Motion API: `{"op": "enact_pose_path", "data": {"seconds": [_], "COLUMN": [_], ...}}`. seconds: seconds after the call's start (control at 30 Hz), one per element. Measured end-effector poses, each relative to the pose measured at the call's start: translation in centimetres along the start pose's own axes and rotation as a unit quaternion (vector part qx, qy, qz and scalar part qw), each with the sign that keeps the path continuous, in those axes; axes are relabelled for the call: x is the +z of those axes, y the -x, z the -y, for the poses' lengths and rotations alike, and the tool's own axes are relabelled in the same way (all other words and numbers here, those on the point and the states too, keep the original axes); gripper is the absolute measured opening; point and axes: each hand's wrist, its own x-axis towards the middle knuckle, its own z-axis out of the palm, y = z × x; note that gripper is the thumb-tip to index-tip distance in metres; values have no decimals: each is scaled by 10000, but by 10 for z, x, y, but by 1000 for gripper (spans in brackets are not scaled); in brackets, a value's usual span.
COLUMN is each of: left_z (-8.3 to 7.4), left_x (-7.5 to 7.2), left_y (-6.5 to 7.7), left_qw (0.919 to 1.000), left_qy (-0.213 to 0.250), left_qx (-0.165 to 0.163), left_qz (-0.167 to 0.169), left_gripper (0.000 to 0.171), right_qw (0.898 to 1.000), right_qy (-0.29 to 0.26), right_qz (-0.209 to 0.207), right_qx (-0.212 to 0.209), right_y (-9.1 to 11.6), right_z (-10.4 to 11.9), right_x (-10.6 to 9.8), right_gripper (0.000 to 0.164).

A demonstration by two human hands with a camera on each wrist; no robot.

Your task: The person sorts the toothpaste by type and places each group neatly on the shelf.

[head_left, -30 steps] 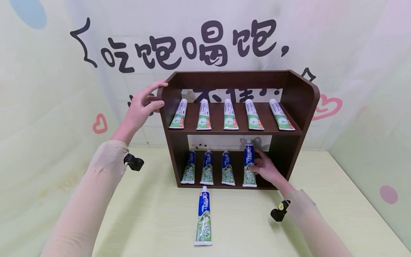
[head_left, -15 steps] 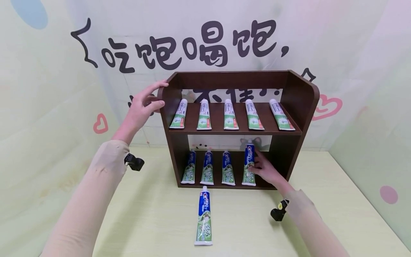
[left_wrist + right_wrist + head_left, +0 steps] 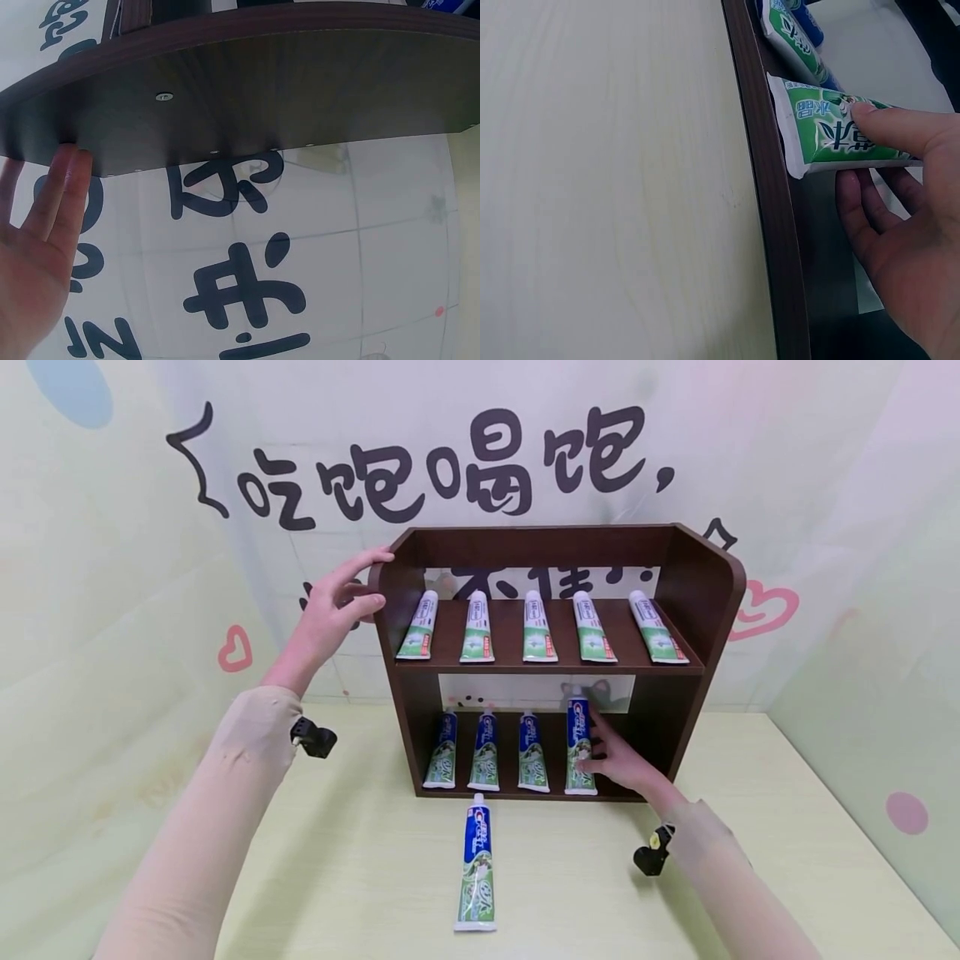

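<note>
My right hand [image 3: 622, 760] holds a blue and green toothpaste tube [image 3: 579, 735] at the right of the lower shelf. In the right wrist view the thumb lies on the printed face of the tube [image 3: 817, 127], with fingers at its side and underneath. The tube's flat end is close to the shelf's front edge. My left hand [image 3: 326, 610] touches the left side panel of the dark brown two-tier rack [image 3: 540, 670]. In the left wrist view, straight fingertips [image 3: 69, 169] rest against that panel [image 3: 300, 82].
Several blue and green tubes [image 3: 484, 752] stand leaning back on the lower shelf, left of the held one. White and green tubes [image 3: 538, 631] line the upper shelf. Another blue and green tube [image 3: 477, 868] lies on the pale table [image 3: 360, 877] before the rack.
The held tube has shifted slightly left and sits a little lower at its cap end, the right hand moving with it. My left hand stays against the rack.
</note>
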Motion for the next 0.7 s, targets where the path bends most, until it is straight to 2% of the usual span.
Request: {"op": "enact_pose_path", "data": {"seconds": [0.3, 0.7], "left_z": [0, -3], "left_x": [0, 0], "left_y": [-1, 0], "left_qw": [10000, 10000], "left_qy": [80, 38], "left_qx": [7, -10], "left_qz": [7, 27], "left_gripper": [44, 45], "right_qw": [9999, 9999], "right_qy": [35, 101], "right_qz": [76, 79], "right_qx": [65, -59], "right_y": [0, 0], "right_z": [-2, -6], "right_x": [1, 1], "right_gripper": [105, 102]}}
